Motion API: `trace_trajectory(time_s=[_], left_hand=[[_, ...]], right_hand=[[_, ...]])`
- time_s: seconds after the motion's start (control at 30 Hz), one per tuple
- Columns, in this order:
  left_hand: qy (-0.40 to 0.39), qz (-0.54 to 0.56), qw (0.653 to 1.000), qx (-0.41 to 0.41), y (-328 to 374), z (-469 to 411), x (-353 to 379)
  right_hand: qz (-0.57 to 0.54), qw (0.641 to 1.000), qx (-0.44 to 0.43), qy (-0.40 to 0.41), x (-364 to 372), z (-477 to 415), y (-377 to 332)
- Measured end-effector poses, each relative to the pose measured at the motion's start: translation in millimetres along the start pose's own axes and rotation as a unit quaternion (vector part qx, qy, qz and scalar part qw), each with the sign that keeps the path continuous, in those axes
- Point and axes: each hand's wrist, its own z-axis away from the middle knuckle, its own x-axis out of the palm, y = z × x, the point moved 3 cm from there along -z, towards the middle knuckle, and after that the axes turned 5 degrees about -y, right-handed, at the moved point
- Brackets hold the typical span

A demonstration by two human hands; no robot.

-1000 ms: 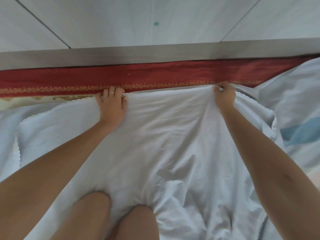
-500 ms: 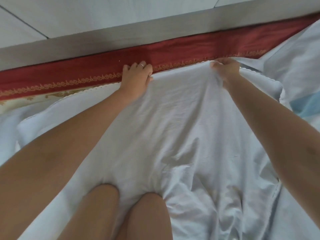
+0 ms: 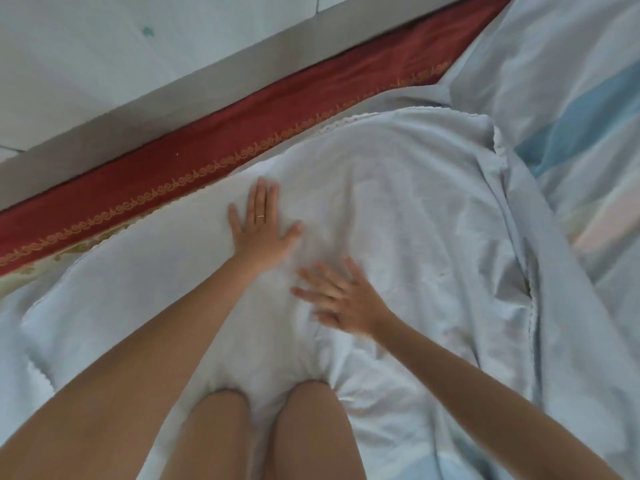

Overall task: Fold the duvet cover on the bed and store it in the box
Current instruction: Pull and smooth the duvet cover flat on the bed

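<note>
Currently the fold is being smoothed. The duvet cover lies doubled on the bed, near its red edge. The left hand and right hand are pressed on it, grip spread, nothing pinched. Next, likely: an edge must be gripped for another fold.

Flat open duvet cover ahead, knees behind (rumpled striped bedding to the right)
</note>
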Motion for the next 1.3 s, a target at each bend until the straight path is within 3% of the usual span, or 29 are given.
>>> trace_trajectory(time_s=[0.07, 0.13, 0.2, 0.3, 0.33, 0.37, 0.4, 0.47, 0.5, 0.53, 0.6, 0.63, 0.7, 0.73, 0.9, 1.0, 1.1, 1.2, 1.3], left_hand=[[-0.075, -0.032, 0.997, -0.013, -9.8, -3.6, 0.8], [-0.096, -0.047, 0.994, -0.020, -11.5, -12.6, 1.2], [-0.106, -0.052, 0.993, -0.022, -4.8, -16.5, 3.6], [-0.132, -0.055, 0.989, -0.024, 3.4, -10.0, 0.8], [-0.146, -0.058, 0.987, -0.026, 4.6, -9.3, -0.5], [-0.159, -0.062, 0.985, -0.027, 6.4, -8.1, -5.0], [-0.164, -0.063, 0.984, -0.029, 7.4, -6.6, -7.6], [-0.164, -0.071, 0.983, -0.032, 8.1, -2.0, -11.9], [-0.169, -0.083, 0.982, -0.027, 10.0, -1.1, -14.2], [-0.170, -0.099, 0.980, -0.021, 13.1, -2.0, -15.5], [-0.164, -0.128, 0.978, -0.011, 21.4, -6.3, -19.2], [-0.165, -0.136, 0.977, -0.011, 23.1, -9.1, -21.6], [-0.176, -0.134, 0.975, -0.019, 18.1, -10.4, -16.5], [-0.184, -0.133, 0.974, -0.024, 12.5, -6.5, -9.2], [-0.176, -0.142, 0.973, -0.054, 4.6, -0.2, -5.5], [-0.138, -0.117, 0.980, -0.077, 9.4, 9.7, -10.4], [-0.031, -0.086, 0.993, -0.068, 19.1, 37.7, 11.8], [0.049, -0.084, 0.995, 0.004, 48.7, 65.1, 47.9], [0.079, -0.087, 0.989, 0.096, 82.1, 86.1, 82.1]], right_hand=[[0.081, 0.995, 0.036, -0.037, 9.0, 35.2, 87.4], [0.112, 0.970, 0.194, -0.097, -2.5, 65.1, 181.1], [0.078, 0.927, 0.335, -0.152, -14.5, 85.0, 226.8], [-0.025, 0.833, 0.550, -0.058, -30.6, 74.0, 173.4], [-0.041, 0.822, 0.567, -0.035, -31.5, 65.8, 137.7], [-0.059, 0.839, 0.541, -0.011, -31.8, 58.8, 94.0], [-0.077, 0.883, 0.462, -0.017, -25.8, 50.5, 43.9], [-0.075, 0.973, 0.201, -0.082, -7.0, 50.3, -59.1], [-0.040, 0.983, 0.118, -0.133, 3.3, 62.7, -79.6], [-0.027, 0.981, 0.107, -0.160, 9.4, 81.3, -66.1], [-0.019, 0.959, 0.255, -0.119, 17.9, 126.1, 12.5], [-0.021, 0.922, 0.374, -0.099, 16.2, 151.0, 59.7], [-0.086, 0.805, 0.570, -0.142, 9.1, 191.5, 138.4], [-0.124, 0.766, 0.611, -0.156, 10.7, 198.7, 153.7], [-0.224, 0.676, 0.695, -0.097, 42.9, 165.4, 145.4], [-0.270, 0.654, 0.696, -0.122, 31.0, 158.6, 161.1], [-0.276, 0.644, 0.705, -0.108, 20.6, 158.3, 162.5], [-0.265, 0.670, 0.690, -0.062, 11.4, 156.8, 170.7], [-0.283, 0.739, 0.612, 0.004, -6.3, 169.7, 183.5]])
